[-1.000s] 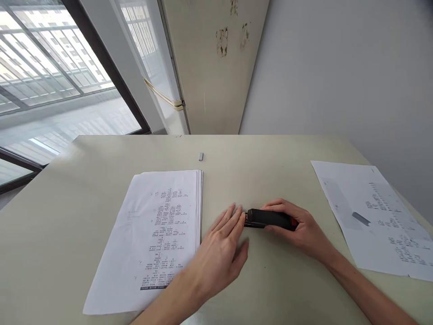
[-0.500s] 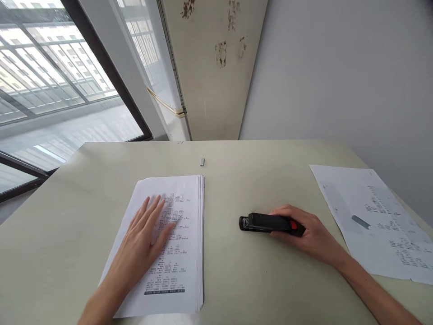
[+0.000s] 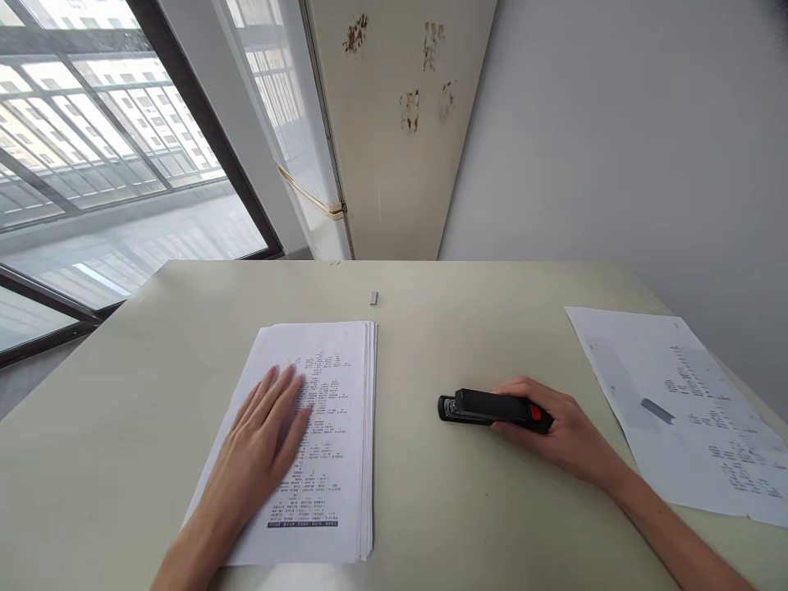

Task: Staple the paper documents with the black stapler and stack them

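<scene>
A stack of printed white sheets [image 3: 336, 427] lies on the beige table [image 3: 431, 509], left of centre. My left hand [image 3: 262, 439] rests flat on the stack with its fingers stretched out. To the right, a black stapler [image 3: 483, 407] with a red end lies on the table, pointing left. My right hand [image 3: 557, 431] is wrapped round its rear end.
A small strip of staples [image 3: 373, 298] lies near the table's far edge. Loose printed sheets [image 3: 683, 402] with a grey staple strip [image 3: 657, 410] on them lie at the right edge. A window is at the left, a stained panel and grey wall behind.
My left hand went from beside the stapler's nose leftward onto the paper stack and now rests there. My right hand has stayed on the stapler, which barely shifted.
</scene>
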The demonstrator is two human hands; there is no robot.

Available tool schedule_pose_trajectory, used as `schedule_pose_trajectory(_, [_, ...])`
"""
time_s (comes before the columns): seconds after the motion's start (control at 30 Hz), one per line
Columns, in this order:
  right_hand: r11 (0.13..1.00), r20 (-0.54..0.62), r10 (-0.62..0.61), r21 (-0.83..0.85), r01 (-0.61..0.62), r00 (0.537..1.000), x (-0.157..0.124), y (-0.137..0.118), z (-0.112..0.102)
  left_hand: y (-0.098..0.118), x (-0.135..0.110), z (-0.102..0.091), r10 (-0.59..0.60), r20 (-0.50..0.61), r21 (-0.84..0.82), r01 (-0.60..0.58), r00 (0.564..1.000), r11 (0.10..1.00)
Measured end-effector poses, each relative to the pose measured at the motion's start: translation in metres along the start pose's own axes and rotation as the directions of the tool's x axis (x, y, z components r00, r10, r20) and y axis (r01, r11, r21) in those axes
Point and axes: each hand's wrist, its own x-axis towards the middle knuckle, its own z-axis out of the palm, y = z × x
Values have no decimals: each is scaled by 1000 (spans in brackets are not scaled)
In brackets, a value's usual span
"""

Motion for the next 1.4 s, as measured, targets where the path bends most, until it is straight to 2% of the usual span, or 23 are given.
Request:
schedule_pose_trajectory(0.23, [1000,6,-11,7,11,1000,2,-2,-1,14,-45,-30,234,104,-27,-232,967,972])
schedule_pose_trajectory(0.4, [1000,9,-5,21,5,1000,1,-1,0,13,-62,-30,267,123,15,-270,956,963])
schedule_pose_trajectory(0.53, [1000,19,-2,14,1,1000,1,1,1,13,-63,-27,259,103,6,-261,960,965])
schedule_pose_trajectory(0.73, [1000,4,-12,3,12,1000,1,-1,1,10,-58,-39,310,107,-12,-311,945,950])
schedule_pose_trajectory(0.97, [1000,-5,-11,-7,11,1000,2,-4,1,8,-61,-40,310,79,-23,-309,947,951])
schedule_pose_trajectory(1.13, [1000,-7,-28,-14,27,1000,2,-6,0,9,-55,-49,360,70,-44,-358,930,933])
schedule_pose_trajectory(1.4, [1000,0,-26,-18,26,1000,2,-2,1,11,-55,-52,385,48,-39,-383,922,923])
